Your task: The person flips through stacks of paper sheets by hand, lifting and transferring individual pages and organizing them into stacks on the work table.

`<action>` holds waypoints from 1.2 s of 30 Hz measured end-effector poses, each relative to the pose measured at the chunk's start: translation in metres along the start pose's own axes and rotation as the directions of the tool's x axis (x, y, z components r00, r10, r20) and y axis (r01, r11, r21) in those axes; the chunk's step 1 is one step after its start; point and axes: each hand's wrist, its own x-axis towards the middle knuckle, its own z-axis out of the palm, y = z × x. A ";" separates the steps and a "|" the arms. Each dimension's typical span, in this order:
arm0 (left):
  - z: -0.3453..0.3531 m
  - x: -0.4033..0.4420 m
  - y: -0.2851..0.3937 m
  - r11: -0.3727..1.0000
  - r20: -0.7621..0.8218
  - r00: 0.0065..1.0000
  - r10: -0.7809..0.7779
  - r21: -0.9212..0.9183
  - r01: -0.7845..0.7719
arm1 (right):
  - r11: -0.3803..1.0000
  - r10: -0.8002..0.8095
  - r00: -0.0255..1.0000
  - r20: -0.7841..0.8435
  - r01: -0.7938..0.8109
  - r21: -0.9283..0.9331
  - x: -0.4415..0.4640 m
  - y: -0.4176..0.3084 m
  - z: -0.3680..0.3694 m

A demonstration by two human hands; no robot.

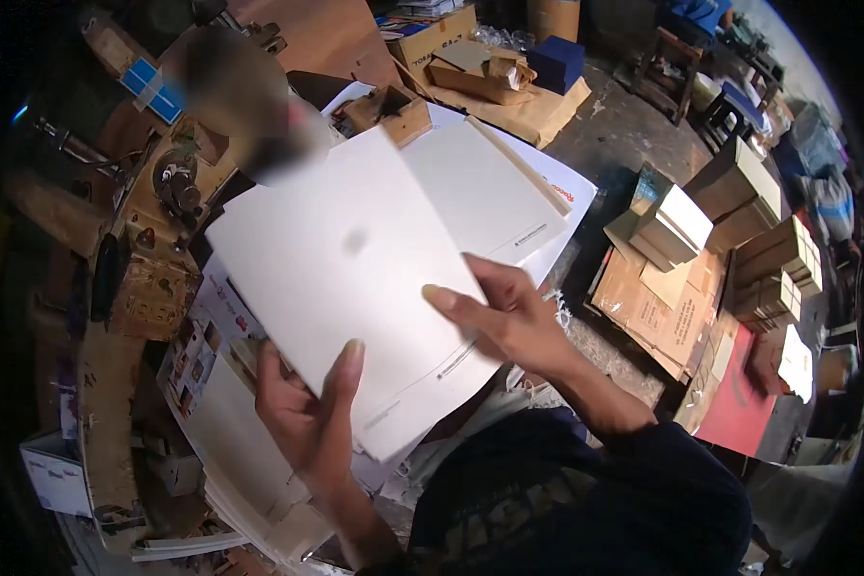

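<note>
A stack of white paper sheets [346,250] is tilted up between my two hands, printed with a thin line and small text near its lower edge. My left hand [307,408] grips the lower left edge, thumb on top and fingers behind. On the right edge, my right hand [514,317] is closed the same way, its thumb pressed on the top sheet. Behind the held sheets lies another pile of white sheets [480,182] with similar small print. More white paper [250,451] lies below my left hand.
A worn metal and wood machine [154,288] stands on the left. At the back are a wooden box [389,110] and a dark blue box [557,63]. Several bound paper stacks [672,226] stand at right on flattened cardboard [648,312], near a red board [739,403].
</note>
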 end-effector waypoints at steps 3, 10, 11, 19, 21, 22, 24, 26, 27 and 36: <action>0.002 0.004 -0.010 1.000 -0.081 0.997 0.015 -0.010 -0.015 | 0.986 -0.164 0.981 -0.099 0.165 -0.003 0.002 0.005 -0.007; -0.129 -0.021 -0.015 0.705 -0.507 0.847 0.160 0.659 0.261 | 0.884 -0.441 0.780 -0.444 0.290 -0.368 0.007 -0.018 -0.087; -0.160 -0.028 -0.019 0.653 -0.436 0.894 0.101 0.707 0.271 | 0.897 -0.443 0.741 -0.505 0.370 -0.244 0.005 -0.033 -0.091; -0.196 -0.060 -0.087 0.237 -0.469 0.847 0.252 0.878 0.416 | 0.859 -0.506 0.612 -0.608 0.296 -0.417 -0.016 -0.059 -0.173; -0.154 -0.035 -0.062 0.261 -0.309 0.830 0.463 0.943 0.206 | 0.857 -0.513 0.588 -0.625 0.306 -0.414 -0.024 -0.059 -0.180; -0.121 -0.022 -0.047 0.364 -0.247 0.858 0.450 0.928 0.076 | 0.857 -0.515 0.577 -0.634 0.322 -0.402 -0.025 -0.060 -0.183; -0.052 0.009 -0.030 0.482 -0.035 0.893 0.448 0.851 -0.209 | 0.842 -0.539 0.587 -0.604 0.356 -0.405 -0.024 -0.060 -0.189; 0.022 0.028 -0.021 0.697 0.162 0.917 0.365 0.606 -0.385 | 0.850 -0.522 0.605 -0.601 0.313 -0.424 -0.022 -0.061 -0.192; 0.055 0.038 -0.024 0.761 0.273 0.897 0.348 0.476 -0.440 | 0.840 -0.533 0.606 -0.591 0.294 -0.456 -0.021 -0.063 -0.192; 0.172 0.067 -0.043 0.651 0.623 0.767 0.150 0.522 -0.551 | 0.826 -0.549 0.618 -0.563 0.299 -0.478 -0.032 -0.079 -0.203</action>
